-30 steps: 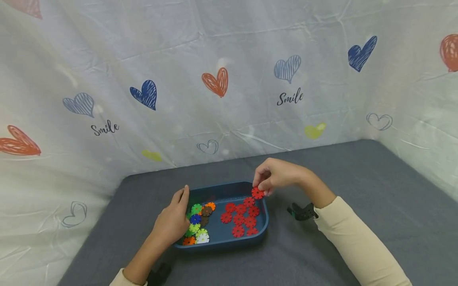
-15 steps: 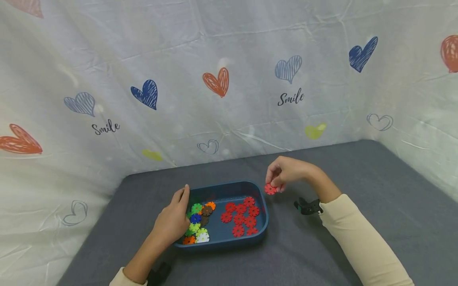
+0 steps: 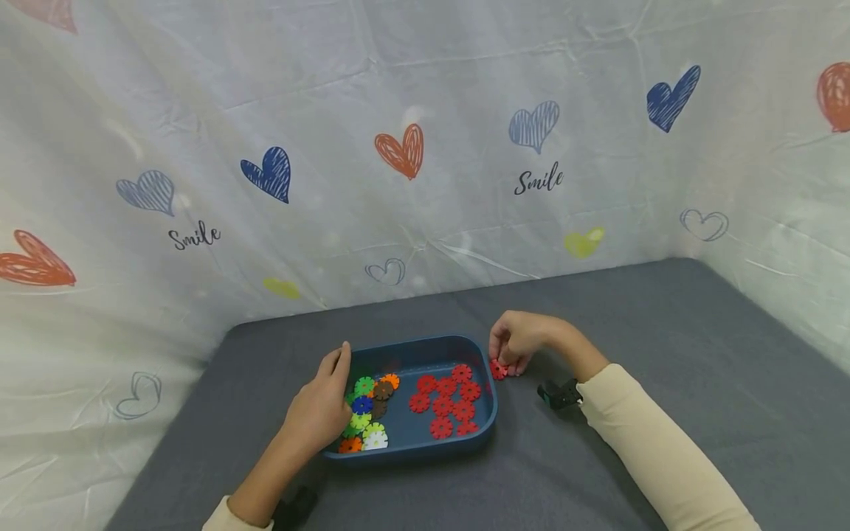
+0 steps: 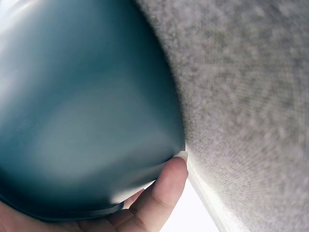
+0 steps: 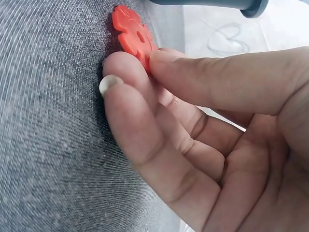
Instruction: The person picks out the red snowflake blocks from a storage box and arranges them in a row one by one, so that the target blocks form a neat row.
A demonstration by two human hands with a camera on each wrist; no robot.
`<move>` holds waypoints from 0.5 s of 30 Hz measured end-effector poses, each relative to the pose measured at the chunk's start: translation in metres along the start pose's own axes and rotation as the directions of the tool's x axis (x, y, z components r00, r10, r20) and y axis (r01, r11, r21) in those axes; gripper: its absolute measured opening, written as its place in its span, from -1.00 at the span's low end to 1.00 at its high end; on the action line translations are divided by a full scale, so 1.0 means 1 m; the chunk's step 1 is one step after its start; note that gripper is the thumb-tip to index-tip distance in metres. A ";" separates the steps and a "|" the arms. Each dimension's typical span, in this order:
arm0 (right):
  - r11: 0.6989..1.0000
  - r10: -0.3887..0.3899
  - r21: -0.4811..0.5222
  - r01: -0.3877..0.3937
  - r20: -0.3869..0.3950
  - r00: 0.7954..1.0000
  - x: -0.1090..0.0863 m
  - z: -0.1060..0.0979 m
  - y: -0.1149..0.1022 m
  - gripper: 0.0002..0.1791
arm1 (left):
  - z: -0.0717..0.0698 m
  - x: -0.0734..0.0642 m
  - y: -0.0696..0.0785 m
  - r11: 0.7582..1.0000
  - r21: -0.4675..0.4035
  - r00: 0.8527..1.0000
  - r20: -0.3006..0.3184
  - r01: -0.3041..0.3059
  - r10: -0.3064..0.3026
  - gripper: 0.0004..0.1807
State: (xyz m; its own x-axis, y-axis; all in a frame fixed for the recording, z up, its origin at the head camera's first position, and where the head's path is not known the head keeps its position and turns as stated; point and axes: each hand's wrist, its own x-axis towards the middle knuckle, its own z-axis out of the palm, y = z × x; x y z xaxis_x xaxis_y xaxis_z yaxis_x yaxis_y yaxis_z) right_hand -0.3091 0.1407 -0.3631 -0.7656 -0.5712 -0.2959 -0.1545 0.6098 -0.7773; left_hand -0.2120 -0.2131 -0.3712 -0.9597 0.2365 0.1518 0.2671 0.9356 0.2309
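In the head view, a dark blue tray [image 3: 398, 453] stands on the grey table. My left hand [image 3: 320, 409] grips its left end, and the left wrist view has fingers [image 4: 166, 188] against the tray's outer wall [image 4: 91, 121]. Just outside the right end, my right hand [image 3: 521, 341] pinches a red notched plastic disc [image 3: 498, 369] between thumb and fingers. That disc [image 5: 133, 34] is close to the table cloth in the right wrist view; whether it touches is unclear. Inside the tray, several red discs [image 3: 443, 406] lie on the right side. Mixed-colour discs [image 3: 364, 405] lie at its left, partly hidden by my left hand.
Grey cloth [image 3: 631, 332] covers the table around the tray. Behind and to the right hangs a pale curtain [image 3: 458, 221] printed with hearts. A black strap [image 3: 560, 394] sits at my right wrist.
My right hand has carried the red disc from above the tray's far right corner out past the rim, then down towards the table. The left hand and tray have stayed in place.
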 end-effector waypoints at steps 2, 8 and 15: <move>1.000 0.009 0.001 -0.009 -0.006 1.000 0.001 0.000 0.001 -0.88 | -0.001 0.000 0.000 1.000 -0.002 1.000 -0.003 -0.004 0.004 -0.10; 0.999 0.042 -0.003 -0.042 -0.005 0.999 -0.001 0.000 0.000 -0.90 | -0.001 0.000 0.000 1.000 -0.003 1.000 -0.002 -0.014 0.014 -0.11; 0.998 0.062 -0.012 -0.062 0.016 0.998 -0.005 -0.002 -0.002 -0.91 | 0.000 -0.001 -0.001 1.000 -0.007 1.000 -0.001 -0.014 0.014 -0.12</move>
State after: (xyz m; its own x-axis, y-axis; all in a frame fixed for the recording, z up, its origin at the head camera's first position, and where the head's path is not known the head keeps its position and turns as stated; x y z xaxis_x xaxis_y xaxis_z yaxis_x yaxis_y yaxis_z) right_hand -0.3059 0.1434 -0.3594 -0.7636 -0.5410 -0.3524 -0.1144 0.6505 -0.7509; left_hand -0.2116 -0.2138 -0.3714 -0.9558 0.2493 0.1555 0.2810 0.9305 0.2351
